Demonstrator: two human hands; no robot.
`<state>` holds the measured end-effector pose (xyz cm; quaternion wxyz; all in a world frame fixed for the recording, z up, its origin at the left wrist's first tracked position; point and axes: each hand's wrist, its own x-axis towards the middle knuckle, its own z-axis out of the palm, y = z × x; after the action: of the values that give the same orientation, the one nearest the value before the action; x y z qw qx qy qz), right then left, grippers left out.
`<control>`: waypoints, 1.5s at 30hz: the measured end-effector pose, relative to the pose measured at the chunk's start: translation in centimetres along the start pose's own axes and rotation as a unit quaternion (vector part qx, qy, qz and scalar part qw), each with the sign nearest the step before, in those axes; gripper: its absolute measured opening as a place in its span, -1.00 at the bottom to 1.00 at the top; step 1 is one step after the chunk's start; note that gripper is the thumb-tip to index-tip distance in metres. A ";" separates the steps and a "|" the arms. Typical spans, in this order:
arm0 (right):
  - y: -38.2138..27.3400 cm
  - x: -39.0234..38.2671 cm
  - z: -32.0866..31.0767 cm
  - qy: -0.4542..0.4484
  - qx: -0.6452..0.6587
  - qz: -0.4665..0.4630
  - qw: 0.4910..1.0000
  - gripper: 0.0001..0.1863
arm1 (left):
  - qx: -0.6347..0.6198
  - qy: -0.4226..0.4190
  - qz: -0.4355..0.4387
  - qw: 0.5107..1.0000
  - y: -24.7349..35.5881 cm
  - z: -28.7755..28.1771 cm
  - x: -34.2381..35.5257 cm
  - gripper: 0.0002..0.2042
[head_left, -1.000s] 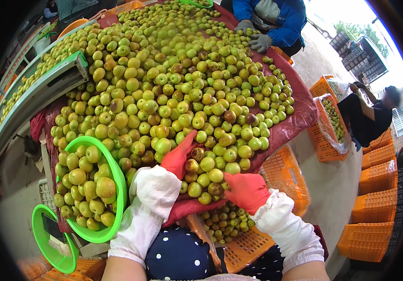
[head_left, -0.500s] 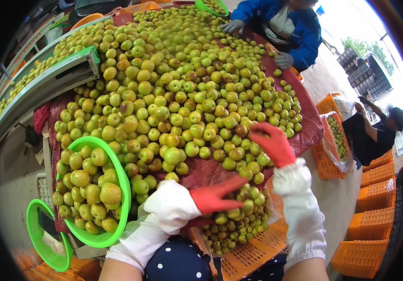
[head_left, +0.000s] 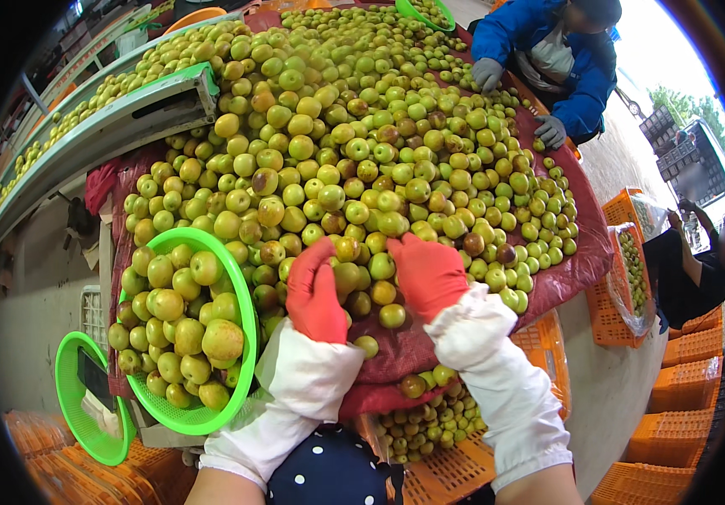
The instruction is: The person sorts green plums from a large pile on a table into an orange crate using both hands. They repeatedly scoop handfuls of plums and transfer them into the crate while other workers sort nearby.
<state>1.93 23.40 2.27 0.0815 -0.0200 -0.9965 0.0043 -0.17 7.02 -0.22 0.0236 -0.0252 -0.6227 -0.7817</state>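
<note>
A broad heap of round green jujubes (head_left: 303,147), many with brown patches, covers a table with a dark red cover (head_left: 548,286). Both my hands wear red gloves and work at the near edge of the heap. My left hand (head_left: 316,295) is closed, its fingers curled round jujubes there. Opposite it, my right hand (head_left: 430,273) bends its fingers down over jujubes, the fingertips partly hidden. Several jujubes lie between the two hands. A green basket (head_left: 249,337) full of larger jujubes stands left of my left arm. Below the table edge, an orange crate (head_left: 447,475) holds more jujubes.
A metal conveyor (head_left: 127,126) with jujubes on it runs along the left. At lower left hangs another green basket (head_left: 68,404). Across the table, a person in a blue jacket (head_left: 497,34) wears grey gloves. Orange crates (head_left: 674,404) line the right, near another person (head_left: 687,273).
My right hand has moved left, onto the heap beside the left one. My left hand has risen from above the crate to the heap's edge. The whole view has shifted slightly.
</note>
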 end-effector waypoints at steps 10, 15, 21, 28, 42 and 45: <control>1.7 -4.1 -3.5 -0.129 0.145 0.067 0.979 -0.60 | -0.219 0.018 -0.070 0.973 -2.3 -0.3 2.7 -0.72; 5.2 -17.9 -12.3 0.004 0.135 0.251 0.959 -0.62 | -0.168 0.018 -0.076 0.983 -2.8 -2.1 2.8 -0.71; 14.3 -52.9 -18.5 -0.207 -0.119 0.650 0.722 -0.58 | 0.280 -0.093 0.125 0.947 -2.9 -0.7 1.4 -0.58; 14.7 -74.7 -21.7 -0.329 -0.121 0.737 0.577 -0.37 | 0.417 -0.118 0.156 0.888 -2.4 0.1 0.7 -0.31; 17.4 -6.4 -6.4 0.057 0.378 0.236 0.893 -0.52 | 0.019 -0.143 -0.111 0.983 -2.7 0.9 2.0 -0.33; 20.7 1.5 -0.7 0.138 0.443 0.222 0.857 -0.52 | -0.030 -0.127 -0.123 0.984 -3.4 1.3 2.3 -0.35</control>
<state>1.34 44.14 2.93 0.2150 -0.2033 -0.8367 0.4609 -2.73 9.06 -3.08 -0.1525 -0.0484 -0.5954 -0.7874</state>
